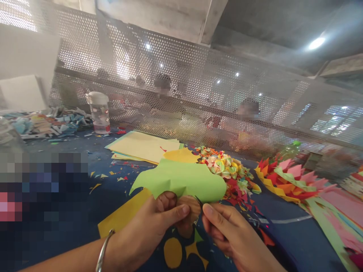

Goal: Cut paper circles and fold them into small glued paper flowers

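Note:
My left hand [163, 213], with a silver bangle at the wrist, is closed on the lower edge of a light green sheet of paper [181, 175], its thumb pressed against a wood-patterned piece [189, 207]. The green sheet is curved and has a cut-out edge at its left. My right hand [225, 224] is closed around what looks like scissors [199, 201]; only a thin dark blade shows at the paper's lower edge, and the handles are hidden. Beneath my hands lie a yellow paper oval [172, 252] and a star-like yellow offcut [196, 255].
A paper stack [144, 146] lies behind the green sheet, near a pile of colourful cut pieces [224, 162]. Pointed paper shapes [292, 179] stand at right. A bottle [98, 113] stands at back left by more scraps [56, 122]. A perforated screen [187, 83] borders the table; people sit beyond it.

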`<action>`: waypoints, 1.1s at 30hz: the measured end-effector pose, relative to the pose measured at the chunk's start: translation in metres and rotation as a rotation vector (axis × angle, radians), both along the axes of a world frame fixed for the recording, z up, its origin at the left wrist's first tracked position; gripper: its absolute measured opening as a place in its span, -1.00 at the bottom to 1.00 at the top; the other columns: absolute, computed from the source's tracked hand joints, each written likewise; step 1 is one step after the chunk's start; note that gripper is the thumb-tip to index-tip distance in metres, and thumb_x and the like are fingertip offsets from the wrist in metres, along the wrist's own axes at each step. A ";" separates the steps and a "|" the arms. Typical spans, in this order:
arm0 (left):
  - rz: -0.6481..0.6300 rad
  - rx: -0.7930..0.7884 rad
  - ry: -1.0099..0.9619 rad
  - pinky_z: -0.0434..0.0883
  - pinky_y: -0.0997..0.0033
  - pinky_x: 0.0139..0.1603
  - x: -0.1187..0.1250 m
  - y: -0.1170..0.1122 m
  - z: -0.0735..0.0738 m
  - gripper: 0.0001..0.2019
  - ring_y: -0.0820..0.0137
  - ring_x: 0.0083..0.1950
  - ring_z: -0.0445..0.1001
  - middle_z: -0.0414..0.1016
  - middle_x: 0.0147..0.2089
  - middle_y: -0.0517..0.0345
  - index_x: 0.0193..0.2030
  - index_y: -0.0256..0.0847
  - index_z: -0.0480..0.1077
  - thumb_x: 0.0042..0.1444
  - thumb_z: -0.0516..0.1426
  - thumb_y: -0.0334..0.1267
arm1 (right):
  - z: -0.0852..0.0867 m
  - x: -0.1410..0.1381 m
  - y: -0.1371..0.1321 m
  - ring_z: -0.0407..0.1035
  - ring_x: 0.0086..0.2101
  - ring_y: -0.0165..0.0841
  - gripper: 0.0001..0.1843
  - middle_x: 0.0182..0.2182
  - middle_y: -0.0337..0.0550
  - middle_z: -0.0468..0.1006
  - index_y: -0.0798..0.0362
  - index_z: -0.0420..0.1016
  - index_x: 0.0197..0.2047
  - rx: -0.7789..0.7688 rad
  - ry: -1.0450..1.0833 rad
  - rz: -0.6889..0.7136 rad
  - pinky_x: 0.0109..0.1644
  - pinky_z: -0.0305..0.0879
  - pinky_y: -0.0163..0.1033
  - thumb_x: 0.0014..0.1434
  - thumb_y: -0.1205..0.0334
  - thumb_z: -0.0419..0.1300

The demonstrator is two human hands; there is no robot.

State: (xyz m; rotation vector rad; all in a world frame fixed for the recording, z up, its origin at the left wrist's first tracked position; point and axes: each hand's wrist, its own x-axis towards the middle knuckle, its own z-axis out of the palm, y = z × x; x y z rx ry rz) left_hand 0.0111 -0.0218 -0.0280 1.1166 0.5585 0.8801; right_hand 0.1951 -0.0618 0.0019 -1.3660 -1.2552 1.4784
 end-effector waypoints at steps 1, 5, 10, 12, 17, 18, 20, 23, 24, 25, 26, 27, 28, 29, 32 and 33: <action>0.000 0.001 -0.001 0.33 0.34 -0.18 0.000 0.000 0.000 -0.73 0.32 -0.27 0.44 0.52 -0.28 -0.03 -0.25 -0.37 0.47 0.13 0.23 -0.13 | 0.001 0.000 -0.001 -0.20 -0.65 -0.58 -0.45 -0.67 -0.46 0.02 0.09 0.32 -0.51 -0.004 -0.005 -0.010 -0.59 -0.34 -0.35 0.12 -0.26 0.24; 0.024 -0.012 -0.009 0.32 0.39 -0.21 0.000 -0.001 0.000 -0.75 0.38 -0.30 0.40 0.49 -0.32 0.04 -0.27 -0.35 0.48 0.11 0.25 -0.15 | 0.003 -0.001 -0.003 -0.20 -0.65 -0.58 -0.45 -0.66 -0.46 0.03 0.08 0.32 -0.51 -0.005 -0.016 -0.016 -0.58 -0.34 -0.35 0.13 -0.26 0.23; 0.011 -0.015 -0.010 0.32 0.38 -0.22 0.001 -0.002 0.001 -0.70 0.36 -0.29 0.42 0.51 -0.30 0.01 -0.21 -0.38 0.48 0.10 0.25 -0.12 | 0.000 0.000 -0.002 -0.20 -0.64 -0.57 -0.44 -0.68 -0.47 -0.01 0.08 0.30 -0.53 0.016 -0.016 -0.005 -0.59 -0.32 -0.35 0.13 -0.26 0.23; 0.013 -0.021 -0.008 0.33 0.37 -0.21 0.001 -0.002 0.002 -0.68 0.35 -0.28 0.44 0.53 -0.28 -0.02 -0.21 -0.39 0.47 0.07 0.27 -0.11 | -0.002 0.000 0.000 -0.20 -0.66 -0.57 -0.43 -0.70 -0.48 -0.03 0.07 0.29 -0.55 0.047 -0.007 0.020 -0.60 -0.31 -0.34 0.13 -0.27 0.23; 0.049 -0.015 0.011 0.34 0.42 -0.28 0.000 0.000 0.010 -0.63 0.38 -0.33 0.47 0.57 -0.33 0.00 -0.37 -0.30 0.36 -0.06 0.35 -0.05 | -0.005 0.003 0.003 -0.18 -0.67 -0.55 -0.43 -0.70 -0.49 -0.06 0.06 0.27 -0.56 0.129 -0.073 0.054 -0.61 -0.29 -0.34 0.16 -0.27 0.19; 0.051 -0.001 0.010 0.34 0.43 -0.30 0.000 0.001 0.011 -0.62 0.40 -0.35 0.47 0.57 -0.35 0.01 -0.40 -0.28 0.33 -0.06 0.36 -0.04 | -0.005 0.003 0.003 -0.18 -0.66 -0.55 -0.43 -0.70 -0.48 -0.06 0.06 0.27 -0.56 0.141 -0.100 0.049 -0.61 -0.28 -0.33 0.17 -0.26 0.18; 0.034 0.022 0.006 0.34 0.45 -0.32 -0.001 0.001 0.013 -0.61 0.42 -0.37 0.46 0.57 -0.38 0.03 -0.40 -0.28 0.32 -0.06 0.35 -0.03 | -0.003 0.003 0.002 -0.18 -0.65 -0.54 -0.43 -0.69 -0.48 -0.05 0.06 0.26 -0.56 0.156 -0.144 0.035 -0.60 -0.27 -0.33 0.17 -0.26 0.18; 0.008 0.049 0.001 0.32 0.48 -0.34 -0.002 0.001 0.013 -0.65 0.46 -0.40 0.43 0.55 -0.41 0.07 -0.38 -0.30 0.36 -0.02 0.33 -0.06 | -0.001 0.002 0.001 -0.18 -0.64 -0.53 -0.43 -0.69 -0.47 -0.06 0.05 0.26 -0.56 0.153 -0.189 0.016 -0.59 -0.27 -0.32 0.17 -0.27 0.17; 0.012 0.053 -0.004 0.31 0.49 -0.35 -0.002 0.001 0.012 -0.67 0.48 -0.41 0.41 0.54 -0.42 0.10 -0.38 -0.30 0.36 -0.01 0.33 -0.07 | 0.000 0.001 0.001 -0.17 -0.63 -0.52 -0.43 -0.69 -0.47 -0.06 0.05 0.26 -0.56 0.155 -0.204 0.011 -0.59 -0.26 -0.32 0.17 -0.27 0.16; 0.019 0.053 -0.008 0.30 0.49 -0.37 -0.003 0.001 0.012 -0.68 0.49 -0.43 0.39 0.52 -0.43 0.11 -0.38 -0.30 0.37 -0.01 0.33 -0.08 | 0.000 0.001 0.000 -0.16 -0.62 -0.51 -0.42 -0.69 -0.46 -0.06 0.05 0.25 -0.56 0.158 -0.220 0.009 -0.58 -0.26 -0.31 0.17 -0.28 0.16; 0.028 0.050 -0.014 0.29 0.50 -0.38 -0.003 0.001 0.011 -0.68 0.49 -0.44 0.37 0.51 -0.44 0.13 -0.37 -0.30 0.38 -0.01 0.33 -0.09 | 0.000 0.001 0.000 -0.16 -0.62 -0.51 -0.42 -0.68 -0.46 -0.06 0.04 0.25 -0.56 0.161 -0.234 0.010 -0.58 -0.25 -0.31 0.17 -0.29 0.15; 0.032 0.044 -0.021 0.28 0.50 -0.38 -0.003 0.001 0.011 -0.68 0.50 -0.44 0.35 0.49 -0.44 0.14 -0.36 -0.31 0.40 -0.03 0.34 -0.09 | 0.001 0.000 -0.001 -0.16 -0.62 -0.50 -0.42 -0.68 -0.45 -0.06 0.04 0.25 -0.57 0.163 -0.247 0.010 -0.58 -0.25 -0.31 0.17 -0.30 0.14; 0.035 0.037 -0.029 0.27 0.50 -0.38 -0.004 0.001 0.011 -0.68 0.50 -0.44 0.33 0.47 -0.44 0.16 -0.35 -0.31 0.40 -0.04 0.34 -0.10 | 0.000 0.000 -0.001 -0.17 -0.62 -0.50 -0.41 -0.68 -0.45 -0.07 0.04 0.24 -0.57 0.164 -0.257 0.010 -0.58 -0.25 -0.30 0.17 -0.30 0.14; 0.034 0.033 -0.037 0.26 0.50 -0.37 -0.004 0.001 0.012 -0.68 0.50 -0.44 0.31 0.45 -0.45 0.19 -0.36 -0.31 0.41 -0.05 0.35 -0.10 | 0.000 0.000 -0.001 -0.18 -0.62 -0.49 -0.42 -0.67 -0.45 -0.08 0.03 0.24 -0.57 0.163 -0.261 0.011 -0.58 -0.25 -0.30 0.17 -0.30 0.13; 0.029 0.036 -0.040 0.22 0.50 -0.37 -0.003 0.000 0.016 -0.68 0.53 -0.46 0.23 0.33 -0.51 0.27 -0.46 -0.30 0.38 -0.09 0.35 -0.09 | -0.001 0.000 -0.002 -0.21 -0.62 -0.48 -0.42 -0.66 -0.44 -0.10 0.01 0.22 -0.56 0.157 -0.262 0.016 -0.58 -0.27 -0.29 0.17 -0.32 0.12; 0.028 0.036 -0.035 0.21 0.50 -0.37 -0.003 0.000 0.017 -0.67 0.53 -0.46 0.21 0.30 -0.52 0.28 -0.49 -0.29 0.37 -0.10 0.35 -0.09 | -0.001 0.001 -0.002 -0.21 -0.62 -0.48 -0.41 -0.66 -0.44 -0.10 0.01 0.22 -0.56 0.156 -0.267 0.015 -0.59 -0.27 -0.29 0.17 -0.33 0.12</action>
